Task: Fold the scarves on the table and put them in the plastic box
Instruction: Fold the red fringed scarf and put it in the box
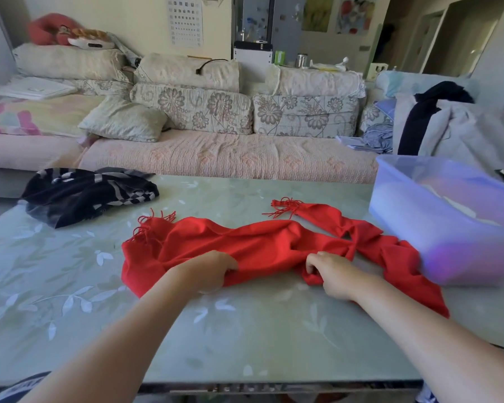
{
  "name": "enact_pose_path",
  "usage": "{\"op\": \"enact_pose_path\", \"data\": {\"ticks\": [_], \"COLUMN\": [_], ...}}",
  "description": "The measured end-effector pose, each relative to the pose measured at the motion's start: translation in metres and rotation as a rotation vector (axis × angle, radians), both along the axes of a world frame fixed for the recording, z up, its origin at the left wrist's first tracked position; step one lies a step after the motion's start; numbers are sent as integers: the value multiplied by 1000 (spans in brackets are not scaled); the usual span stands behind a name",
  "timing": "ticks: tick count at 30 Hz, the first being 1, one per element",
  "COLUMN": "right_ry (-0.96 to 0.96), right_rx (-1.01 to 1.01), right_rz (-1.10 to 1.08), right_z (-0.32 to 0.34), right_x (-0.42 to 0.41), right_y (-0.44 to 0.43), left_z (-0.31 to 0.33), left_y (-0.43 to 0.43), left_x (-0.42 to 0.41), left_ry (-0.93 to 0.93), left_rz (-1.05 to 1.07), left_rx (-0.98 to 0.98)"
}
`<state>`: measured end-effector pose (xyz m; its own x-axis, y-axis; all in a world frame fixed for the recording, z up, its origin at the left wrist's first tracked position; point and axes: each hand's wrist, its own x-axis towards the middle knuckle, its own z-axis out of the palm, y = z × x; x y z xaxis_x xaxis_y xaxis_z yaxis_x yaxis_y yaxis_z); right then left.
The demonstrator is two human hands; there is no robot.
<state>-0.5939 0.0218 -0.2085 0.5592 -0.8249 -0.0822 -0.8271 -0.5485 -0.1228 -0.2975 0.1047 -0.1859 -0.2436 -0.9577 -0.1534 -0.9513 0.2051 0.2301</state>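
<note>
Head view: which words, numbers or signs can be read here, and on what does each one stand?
"E" signs, turned in different directions, in rows on the eye chart on the wall; the lower rows are too small to read.
White letters on the dark cloth at the bottom left: blurred, not readable.
No text visible on the red scarf, dark scarf or box.

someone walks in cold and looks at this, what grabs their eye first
The red scarf comes first: bright and rumpled, it sprawls across the middle of the pale green table, with the left hand and right hand both gripping its near edge. Next, the translucent plastic box stands at the table's right end, touching the scarf. A dark patterned scarf lies bunched at the far left corner.
</note>
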Motion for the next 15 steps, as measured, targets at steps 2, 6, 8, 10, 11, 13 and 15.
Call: {"op": "enact_pose_path", "data": {"ticks": [2, 6, 8, 10, 11, 13, 15], "right_ry": [-145, -396, -306, -128, -56, -5, -8], "right_rx": [-88, -132, 40, 177, 177, 74, -74], "right_rz": [-88, -156, -79, -3, 26, 31, 11], "right_z": [3, 28, 27, 12, 4, -8, -15], "right_x": [-3, -6, -8, -10, -10, -8, -6], "right_y": [-5, -6, 1, 6, 6, 0, -5], "left_z": [9, 21, 16, 8, 2, -4, -6], "left_y": [0, -7, -9, -7, -7, -7, -7], "left_x": [6, 20, 30, 32, 31, 18, 1], "left_ry": [24, 24, -87, -183, -193, -108, 99], "left_rz": [83, 279, 358, 400, 385, 246, 49], "left_rx": [-36, -106, -108, -101, -133, -241, -293]}}
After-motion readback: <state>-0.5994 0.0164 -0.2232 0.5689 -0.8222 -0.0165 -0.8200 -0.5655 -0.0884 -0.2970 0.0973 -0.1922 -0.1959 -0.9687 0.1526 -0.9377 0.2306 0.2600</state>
